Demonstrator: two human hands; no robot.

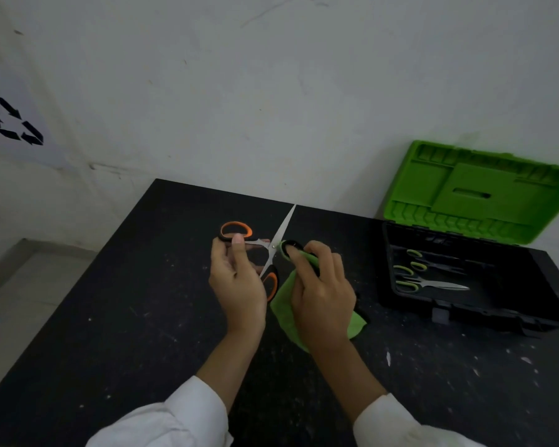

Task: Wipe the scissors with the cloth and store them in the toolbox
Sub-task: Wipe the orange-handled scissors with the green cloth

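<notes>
Orange-and-black-handled scissors (283, 232) are held spread wide above the black table (126, 317), one blade pointing up and away. My left hand (236, 279) grips them by the handles. My right hand (320, 285) pinches a green cloth (286, 304) around the other blade just right of the pivot; that blade is hidden by cloth and fingers. The toolbox (465, 304) stands to the right, black base, green lid (478, 195) raised against the wall. Two green-handled scissors (433, 283) lie inside it.
A white wall rises directly behind the table. The table's left edge drops to a pale floor (10, 279). White specks and scraps dot the tabletop, thickest at the front right (388, 358). White sleeves cover both forearms.
</notes>
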